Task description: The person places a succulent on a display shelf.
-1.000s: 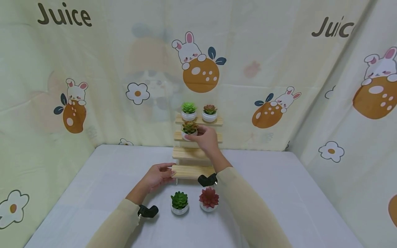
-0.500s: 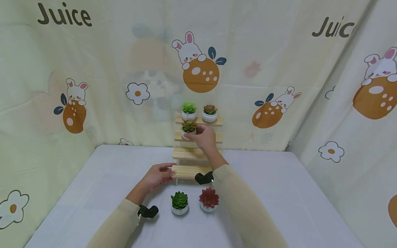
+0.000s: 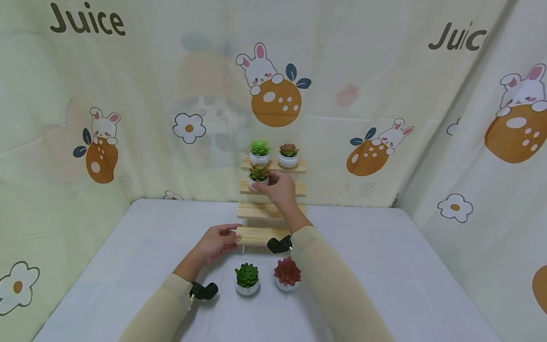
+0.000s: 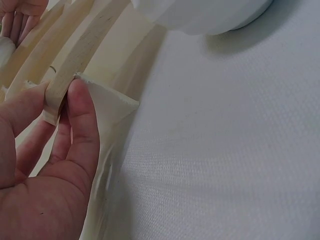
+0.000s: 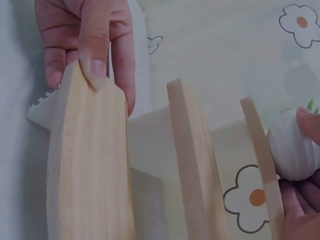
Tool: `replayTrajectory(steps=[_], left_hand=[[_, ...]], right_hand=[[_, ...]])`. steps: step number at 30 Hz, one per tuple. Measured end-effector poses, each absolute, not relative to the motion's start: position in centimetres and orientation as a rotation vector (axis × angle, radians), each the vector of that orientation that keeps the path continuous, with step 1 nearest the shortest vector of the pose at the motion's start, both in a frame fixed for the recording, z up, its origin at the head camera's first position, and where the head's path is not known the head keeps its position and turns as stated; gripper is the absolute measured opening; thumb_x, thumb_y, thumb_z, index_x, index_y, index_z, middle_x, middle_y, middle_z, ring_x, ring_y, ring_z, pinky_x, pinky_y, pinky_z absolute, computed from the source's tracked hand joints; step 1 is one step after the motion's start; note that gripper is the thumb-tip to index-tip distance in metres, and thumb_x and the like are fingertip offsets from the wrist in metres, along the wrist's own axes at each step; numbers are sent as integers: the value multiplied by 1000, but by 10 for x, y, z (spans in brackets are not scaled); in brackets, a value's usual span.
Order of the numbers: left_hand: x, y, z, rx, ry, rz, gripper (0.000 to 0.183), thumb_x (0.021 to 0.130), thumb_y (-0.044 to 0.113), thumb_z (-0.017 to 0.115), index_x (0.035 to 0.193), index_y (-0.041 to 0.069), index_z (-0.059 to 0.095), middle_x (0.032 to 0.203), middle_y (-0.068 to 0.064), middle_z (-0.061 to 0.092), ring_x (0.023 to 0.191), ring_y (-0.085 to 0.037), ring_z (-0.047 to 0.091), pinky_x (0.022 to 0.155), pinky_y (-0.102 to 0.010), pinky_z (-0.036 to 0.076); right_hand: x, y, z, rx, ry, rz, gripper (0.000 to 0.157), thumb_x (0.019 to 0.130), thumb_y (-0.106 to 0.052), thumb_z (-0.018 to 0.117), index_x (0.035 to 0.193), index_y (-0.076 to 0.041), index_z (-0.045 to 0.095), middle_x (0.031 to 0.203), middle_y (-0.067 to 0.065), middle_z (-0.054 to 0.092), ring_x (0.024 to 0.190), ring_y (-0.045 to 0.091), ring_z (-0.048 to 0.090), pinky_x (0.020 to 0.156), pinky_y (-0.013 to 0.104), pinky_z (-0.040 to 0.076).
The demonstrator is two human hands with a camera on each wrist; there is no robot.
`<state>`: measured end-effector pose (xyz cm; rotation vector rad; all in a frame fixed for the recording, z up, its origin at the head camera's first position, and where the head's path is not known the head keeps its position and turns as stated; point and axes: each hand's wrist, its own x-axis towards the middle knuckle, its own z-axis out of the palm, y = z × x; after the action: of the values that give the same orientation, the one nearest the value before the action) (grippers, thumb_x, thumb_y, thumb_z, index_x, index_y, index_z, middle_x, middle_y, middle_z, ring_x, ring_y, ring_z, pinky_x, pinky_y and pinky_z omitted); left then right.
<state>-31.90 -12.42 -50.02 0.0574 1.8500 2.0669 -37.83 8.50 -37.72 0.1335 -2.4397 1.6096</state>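
My right hand [image 3: 282,189] holds a small potted succulent [image 3: 259,173], green with reddish tips in a white ribbed pot, at the left of the second step from the top of a wooden tiered stand [image 3: 262,210]. In the right wrist view the white pot [image 5: 294,145] is between thumb and fingers, right at the step. My left hand [image 3: 218,243] pinches the left end of the lowest step [image 4: 82,50], thumb on top and fingers beneath. On the top step sit a bright green succulent [image 3: 259,151] and a reddish-brown succulent [image 3: 288,154].
In front of the stand, on the white-covered table [image 3: 384,266], are a dark green succulent [image 3: 247,278] and a red succulent [image 3: 287,273], both in white pots. A printed curtain [image 3: 205,71] hangs close behind the stand.
My right hand has moved slightly left and back with the potted succulent, along the second step. The left hand has kept its grip on the lowest step.
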Motion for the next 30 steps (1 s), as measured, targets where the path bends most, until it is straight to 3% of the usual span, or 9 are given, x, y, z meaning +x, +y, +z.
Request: replayTrajectory(steps=[6, 16, 30], left_hand=[[-320, -125, -502, 61, 1846, 2075, 51, 99, 0, 64, 148, -2, 50, 115, -13, 66, 96, -16, 70, 88, -32, 64], [-319, -125, -502, 75, 1844, 2066, 51, 99, 1, 64, 148, -2, 50, 115, -13, 67, 96, -16, 70, 87, -31, 64], [-317, -125, -499, 93, 1854, 2069, 51, 99, 0, 63, 149, -3, 48, 113, -12, 66, 95, -16, 70, 86, -30, 64]], right_hand=[[-378, 88, -381, 189, -2434, 1684, 52, 80, -23, 90, 125, -4, 71, 120, 12, 74, 109, 23, 71, 92, 37, 62], [-361, 101, -387, 171, -2336, 1828, 59, 84, -18, 87, 136, -3, 64, 137, 14, 66, 125, 29, 65, 106, 39, 56], [-328, 129, -404, 243, -2315, 1860, 55, 88, -20, 83, 135, 0, 64, 135, 16, 67, 128, 31, 63, 105, 36, 57]])
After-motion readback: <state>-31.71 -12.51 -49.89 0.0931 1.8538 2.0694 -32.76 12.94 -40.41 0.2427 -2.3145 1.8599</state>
